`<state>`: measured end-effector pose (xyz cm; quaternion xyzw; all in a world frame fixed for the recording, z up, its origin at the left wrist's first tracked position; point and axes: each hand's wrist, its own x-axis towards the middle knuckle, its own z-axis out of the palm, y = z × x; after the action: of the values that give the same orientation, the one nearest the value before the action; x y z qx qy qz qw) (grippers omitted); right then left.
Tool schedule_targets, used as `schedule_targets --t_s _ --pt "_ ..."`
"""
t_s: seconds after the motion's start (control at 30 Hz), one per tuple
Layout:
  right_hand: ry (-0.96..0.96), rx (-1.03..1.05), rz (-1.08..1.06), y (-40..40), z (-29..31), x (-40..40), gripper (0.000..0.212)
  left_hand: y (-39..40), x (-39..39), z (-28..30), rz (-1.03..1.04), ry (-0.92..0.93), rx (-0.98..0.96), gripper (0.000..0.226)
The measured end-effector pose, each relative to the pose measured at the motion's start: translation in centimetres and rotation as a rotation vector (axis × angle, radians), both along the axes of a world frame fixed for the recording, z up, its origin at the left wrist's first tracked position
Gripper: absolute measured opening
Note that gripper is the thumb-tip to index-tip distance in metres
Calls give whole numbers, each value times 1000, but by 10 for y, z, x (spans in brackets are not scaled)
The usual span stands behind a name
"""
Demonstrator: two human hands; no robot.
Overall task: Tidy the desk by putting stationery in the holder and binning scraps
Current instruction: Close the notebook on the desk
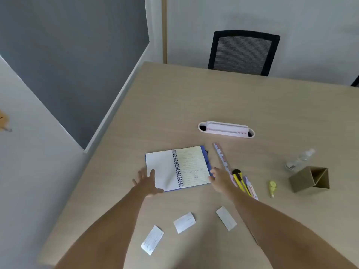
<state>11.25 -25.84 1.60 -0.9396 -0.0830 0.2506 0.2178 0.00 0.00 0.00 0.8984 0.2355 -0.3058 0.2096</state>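
Note:
An open spiral notebook (186, 167) with a blue cover lies in the middle of the desk. My left hand (147, 183) is spread open at its left page edge. My right hand (219, 177) rests at the right edge, fingers touching the cover; whether it grips is unclear. A ruler (221, 158), a yellow box cutter (240, 180) and a pen (250, 188) lie just right of the notebook. A small yellow item (272, 188) sits further right, beside a brown cardboard holder (310, 178). Three paper scraps (184, 222) (226, 218) (152, 239) lie near me.
A clear plastic bottle (300, 159) lies behind the holder. A white cable tray (226, 129) is set into the wooden desk (252, 101). A black mesh chair (242, 53) stands at the far side. The desk's left edge meets a grey partition (68, 61).

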Motion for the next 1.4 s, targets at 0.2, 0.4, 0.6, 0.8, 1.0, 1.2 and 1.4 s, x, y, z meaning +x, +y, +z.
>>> schedule_targets --t_s 0.2,0.4,0.6,0.8,1.0,1.2,1.4 --pt "41 56 -250 15 -20 -9 50 17 -9 -22 -91 -151 63 100" --pt "-49 258 -407 31 -11 -9 26 29 0 -29 -138 -197 12 97" --pt "396 640 -197 64 19 -30 70 34 8 -36 205 -345 -233 75" --pt "217 490 -5 66 1 -32 58 21 16 -13 506 -708 -334 64" --pt "-176 -129 416 16 -42 -12 48 -8 16 -35 -454 -566 122 82" --pt "-194 -202 440 24 -42 5 57 1 49 -42 -455 -305 122 98" --pt "-144 -225 364 52 -39 42 59 19 108 -24 -405 -210 85 78"
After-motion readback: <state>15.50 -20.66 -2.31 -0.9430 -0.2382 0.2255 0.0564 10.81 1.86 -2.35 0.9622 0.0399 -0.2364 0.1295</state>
